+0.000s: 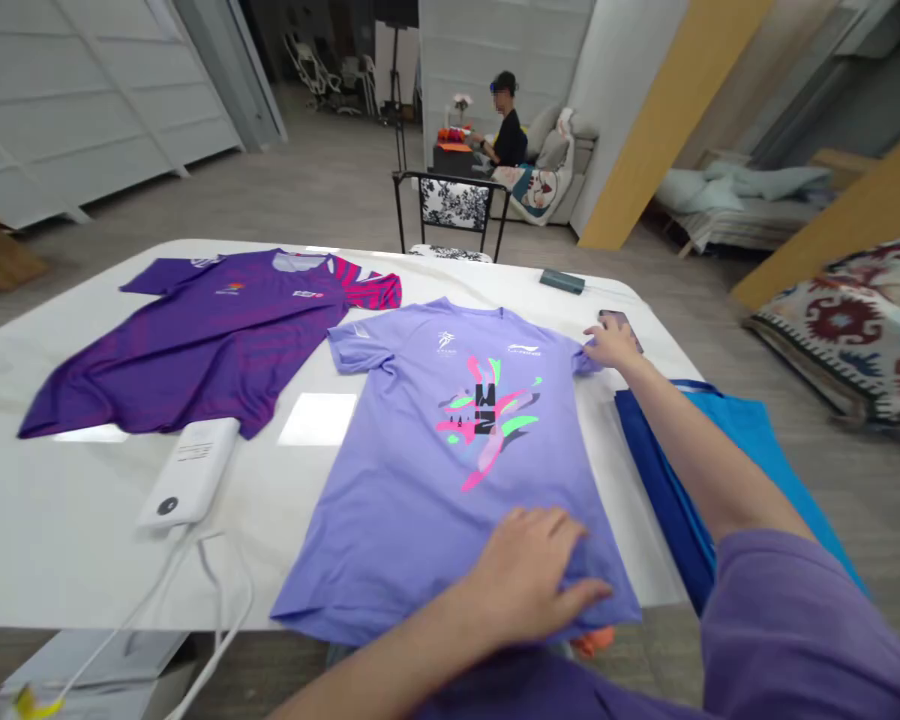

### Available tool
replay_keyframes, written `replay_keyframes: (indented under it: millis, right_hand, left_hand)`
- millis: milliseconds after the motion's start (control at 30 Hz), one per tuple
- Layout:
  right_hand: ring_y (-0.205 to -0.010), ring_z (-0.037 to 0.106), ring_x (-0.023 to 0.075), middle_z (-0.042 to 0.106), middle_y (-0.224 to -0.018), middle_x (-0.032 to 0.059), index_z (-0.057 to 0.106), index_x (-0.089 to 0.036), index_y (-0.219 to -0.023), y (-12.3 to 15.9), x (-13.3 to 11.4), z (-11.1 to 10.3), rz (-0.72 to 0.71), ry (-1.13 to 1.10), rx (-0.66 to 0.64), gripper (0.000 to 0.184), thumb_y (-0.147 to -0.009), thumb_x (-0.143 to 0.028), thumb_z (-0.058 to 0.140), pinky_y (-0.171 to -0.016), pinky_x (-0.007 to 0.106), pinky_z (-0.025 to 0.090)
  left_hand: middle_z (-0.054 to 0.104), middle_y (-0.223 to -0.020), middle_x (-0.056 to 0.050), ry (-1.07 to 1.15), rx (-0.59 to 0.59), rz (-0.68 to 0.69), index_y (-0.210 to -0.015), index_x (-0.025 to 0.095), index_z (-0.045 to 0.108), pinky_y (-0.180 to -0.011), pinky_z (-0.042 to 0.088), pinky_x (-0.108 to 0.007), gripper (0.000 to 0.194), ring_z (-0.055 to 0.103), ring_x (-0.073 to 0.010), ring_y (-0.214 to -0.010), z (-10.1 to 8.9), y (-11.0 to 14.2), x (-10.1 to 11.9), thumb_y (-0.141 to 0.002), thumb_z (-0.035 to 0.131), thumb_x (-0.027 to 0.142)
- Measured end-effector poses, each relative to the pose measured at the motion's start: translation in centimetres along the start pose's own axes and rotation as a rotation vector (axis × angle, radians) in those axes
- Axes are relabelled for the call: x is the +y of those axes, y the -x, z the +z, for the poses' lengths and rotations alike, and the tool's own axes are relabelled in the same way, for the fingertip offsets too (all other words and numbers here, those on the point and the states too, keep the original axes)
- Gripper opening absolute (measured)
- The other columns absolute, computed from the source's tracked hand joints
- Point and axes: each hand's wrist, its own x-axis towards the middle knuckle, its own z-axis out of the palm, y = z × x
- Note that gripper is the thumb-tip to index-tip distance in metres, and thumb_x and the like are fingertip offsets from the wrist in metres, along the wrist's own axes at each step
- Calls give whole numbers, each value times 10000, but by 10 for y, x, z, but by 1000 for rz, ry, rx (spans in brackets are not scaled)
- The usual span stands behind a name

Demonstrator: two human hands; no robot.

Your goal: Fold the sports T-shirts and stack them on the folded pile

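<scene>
A light purple T-shirt (435, 470) with a colourful print lies flat, front up, on the white table (60, 520). My left hand (529, 575) rests flat on its lower hem near the table's front edge, fingers stretched out. My right hand (611, 345) reaches to the shirt's right sleeve and pinches its edge. A dark purple jersey (195, 345) with pink-striped sleeve lies spread at the table's left.
A white power bank (191, 470) with cables lies left of the light shirt. A phone (621, 322) and a dark case (561, 281) lie at the far right of the table. Blue cloth (682, 470) hangs off the right edge. A chair (450, 210) stands behind; a person (506, 130) sits far back.
</scene>
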Motion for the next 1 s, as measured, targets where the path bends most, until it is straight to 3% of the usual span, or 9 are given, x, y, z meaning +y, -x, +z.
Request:
replay_keyframes:
  millis: [133, 200, 300, 433, 533, 667, 800, 900, 1000]
  right_hand:
    - [-1622, 430, 467, 510, -1781, 126, 711, -281, -1576, 29, -8, 7, -77, 16, -87, 533, -1091, -482, 619, -1313, 759, 380]
    - [-1637, 437, 444, 487, -1809, 116, 653, -281, -1647, 38, -24, 18, -156, -21, -181, 600, -1109, -542, 602, -1344, 725, 360]
    - [-1688, 385, 445, 387, -1875, 94, 549, -305, -1741, 42, -42, 35, -193, -49, -268, 728, -1103, -650, 607, -1375, 724, 303]
    - [-1728, 346, 429, 343, -1897, 73, 467, -357, -1791, 29, -44, 47, -148, -97, -265, 799, -1107, -764, 536, -1398, 704, 274]
    - [-1747, 321, 418, 325, -1904, 66, 389, -361, -1832, 14, -41, 54, -120, -131, -254, 885, -1093, -837, 490, -1419, 678, 247]
    - [-1757, 314, 381, 347, -1895, 57, 375, -343, -1840, -7, -51, 64, -135, -175, -239, 879, -1116, -838, 422, -1441, 653, 194]
    - [-1743, 343, 370, 381, -1880, 79, 485, -312, -1786, -19, -68, 65, -161, -152, -208, 805, -1136, -784, 442, -1446, 626, 191]
    - [-1714, 365, 450, 393, -1860, 177, 485, -238, -1781, -19, -66, 58, -10, -87, -138, 900, -1095, -819, 489, -1413, 688, 229]
    - [-1695, 347, 550, 366, -1847, 265, 484, -196, -1772, -13, -47, 52, 218, -85, -131, 1033, -1031, -915, 478, -1346, 792, 268]
  left_hand:
    - [724, -1528, -139, -261, 242, -153, -1501, 255, 652, -1259, 515, -530, 483, 655, -323, -1472, -69, -49, -71, -1155, 561, 579]
    - [645, -1652, -138, -418, 287, -353, -1603, 228, 592, -1321, 462, -465, 537, 586, -284, -1559, -107, -81, -118, -1170, 508, 534]
    - [480, -1807, -185, -492, 294, -503, -1741, 167, 465, -1393, 359, -527, 671, 449, -326, -1681, -150, -118, -182, -1177, 419, 527]
    - [352, -1889, -165, -541, 235, -663, -1799, 212, 416, -1416, 223, -696, 759, 280, -408, -1769, -182, -126, -242, -1147, 383, 599]
    - [284, -1918, -145, -573, 213, -728, -1822, 217, 376, -1436, 156, -683, 821, 202, -384, -1800, -201, -109, -275, -1130, 341, 658]
    - [228, -1937, -128, -638, 218, -744, -1837, 194, 334, -1453, 146, -612, 873, 158, -339, -1813, -229, -88, -308, -1126, 272, 698]
    - [267, -1924, -148, -696, 190, -773, -1825, 186, 359, -1446, 162, -630, 884, 190, -359, -1804, -244, -87, -318, -1116, 287, 710]
    - [302, -1909, -161, -732, 243, -698, -1813, 162, 387, -1452, 118, -643, 848, 175, -360, -1808, -242, -104, -309, -1128, 307, 657]
    - [281, -1924, -105, -671, 243, -554, -1829, 224, 376, -1455, 134, -626, 817, 157, -327, -1814, -234, -137, -299, -1145, 285, 662]
